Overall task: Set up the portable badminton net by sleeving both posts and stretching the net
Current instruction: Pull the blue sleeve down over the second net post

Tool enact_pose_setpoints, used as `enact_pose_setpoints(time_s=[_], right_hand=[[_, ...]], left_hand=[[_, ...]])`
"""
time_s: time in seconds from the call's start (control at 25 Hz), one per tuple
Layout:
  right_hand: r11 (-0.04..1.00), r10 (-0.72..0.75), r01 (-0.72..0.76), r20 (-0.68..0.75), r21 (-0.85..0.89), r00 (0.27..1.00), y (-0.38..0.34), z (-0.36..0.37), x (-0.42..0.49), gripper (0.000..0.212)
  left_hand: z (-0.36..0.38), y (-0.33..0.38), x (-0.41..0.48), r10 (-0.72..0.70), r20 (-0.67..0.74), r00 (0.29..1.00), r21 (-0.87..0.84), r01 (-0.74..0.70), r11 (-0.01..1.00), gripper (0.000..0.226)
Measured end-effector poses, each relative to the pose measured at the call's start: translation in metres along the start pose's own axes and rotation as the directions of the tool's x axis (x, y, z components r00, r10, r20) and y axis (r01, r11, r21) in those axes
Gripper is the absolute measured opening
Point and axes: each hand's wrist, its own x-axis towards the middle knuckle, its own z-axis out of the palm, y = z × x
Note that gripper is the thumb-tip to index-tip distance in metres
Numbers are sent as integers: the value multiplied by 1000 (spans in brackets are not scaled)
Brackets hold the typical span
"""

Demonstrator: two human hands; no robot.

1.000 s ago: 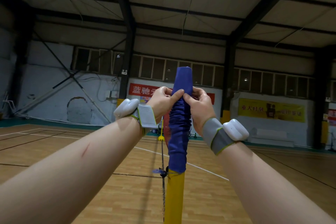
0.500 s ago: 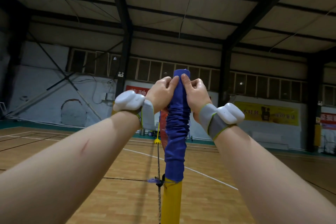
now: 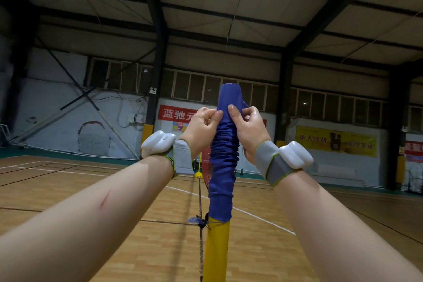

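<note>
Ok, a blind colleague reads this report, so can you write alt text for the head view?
A person's left hand and right hand pinch a bunched blue sleeve from either side near the top of an upright yellow post. Below the sleeve the post is bare, with a thin cord beside it; behind lies a wooden court floor.

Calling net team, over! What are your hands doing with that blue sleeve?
Left hand and right hand both pinching blue sleeve near its top. Sleeve bunched, yellow post bare below. Nothing in the way.
</note>
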Motion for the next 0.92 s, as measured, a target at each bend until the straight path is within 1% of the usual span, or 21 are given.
enact_pose_setpoints(time_s=[0.16, 0.24, 0.36, 0.48, 0.56, 0.6, 0.68, 0.72, 0.76, 0.8, 0.84, 0.92], right_hand=[[998, -4, 1, 47, 59, 999, -2, -3, -6, 15], [998, -17, 14, 46, 65, 999, 1, -6, -10, 16], [999, -43, 43, 47, -5, 998, 9, -9, -21, 21], [995, -57, 61, 56, -78, 997, 10, -10, -27, 26], [992, -53, 61, 68, -115, 996, 6, -13, -26, 30], [991, -49, 58, 75, -121, 996, 4, -17, -24, 34], [990, -39, 53, 104, -133, 994, 1, -23, -20, 44], [988, -40, 57, 118, -142, 992, -3, -26, -17, 44], [990, -34, 51, 127, -135, 991, -7, -28, -13, 40], [992, -3, 19, 127, -126, 992, -14, -26, -8, 37], [991, 33, -17, 120, -135, 992, -21, -23, -4, 43], [983, 74, -58, 85, -176, 994, -29, -14, 7, 54]], left_hand=[[-1, -1, -8, -2, -6, 1000, 15, 2, 1000, 23], [1, -1, -13, -2, 8, 1000, 40, 1, 999, 24], [-2, -3, -18, -5, 8, 1000, 58, 5, 998, 27], [-7, -2, -17, -37, -26, 999, 37, 38, 999, 34], [-9, 4, -9, -36, -74, 997, 87, 42, 995, 31], [-7, 8, -3, -22, -91, 996, 85, 30, 996, 27], [-6, 18, 12, -15, -117, 993, 36, 20, 999, 27], [-5, 23, 19, -31, -108, 994, 4, 31, 999, 30], [-3, 26, 24, -60, -81, 995, -28, 58, 998, 34], [-1, 29, 28, -98, -51, 994, -49, 96, 994, 39], [1, 31, 31, -133, -35, 990, -57, 131, 990, 42], [7, 32, 33, -172, -60, 983, -87, 166, 982, 43]])
